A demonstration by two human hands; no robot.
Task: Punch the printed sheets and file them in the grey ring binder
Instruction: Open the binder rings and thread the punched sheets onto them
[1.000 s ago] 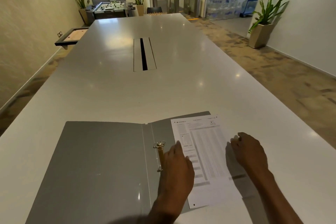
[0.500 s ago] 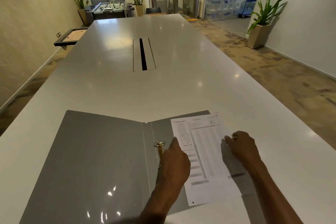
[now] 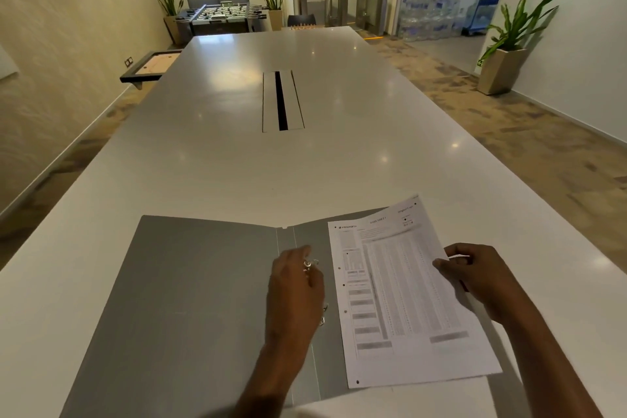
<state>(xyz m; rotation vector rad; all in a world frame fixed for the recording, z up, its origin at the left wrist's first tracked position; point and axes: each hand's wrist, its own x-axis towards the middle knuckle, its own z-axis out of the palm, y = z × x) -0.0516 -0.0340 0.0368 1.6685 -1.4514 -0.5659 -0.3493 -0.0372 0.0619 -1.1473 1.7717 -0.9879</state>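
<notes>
The grey ring binder [image 3: 190, 299] lies open and flat on the white table [image 3: 237, 163], close to the near edge. My left hand [image 3: 293, 295] covers its ring mechanism, with the fingertips pinched on the upper ring [image 3: 311, 263]. The lower ring [image 3: 324, 314] peeks out beside my palm. A printed sheet [image 3: 397, 299] with small punched holes along its left edge lies over the binder's right cover, its right side raised and skewed. My right hand [image 3: 475, 275] grips the sheet's right edge between thumb and fingers.
A long cable slot [image 3: 281, 100] runs down the table's middle, far beyond the binder. A framed board [image 3: 149, 66] juts from the left wall beside the table. A potted plant [image 3: 509, 44] stands on the floor at the right wall.
My right hand has closed on the sheet's right edge and lifted it, turning the sheet. My left hand has slid off the sheet's left side onto the binder rings.
</notes>
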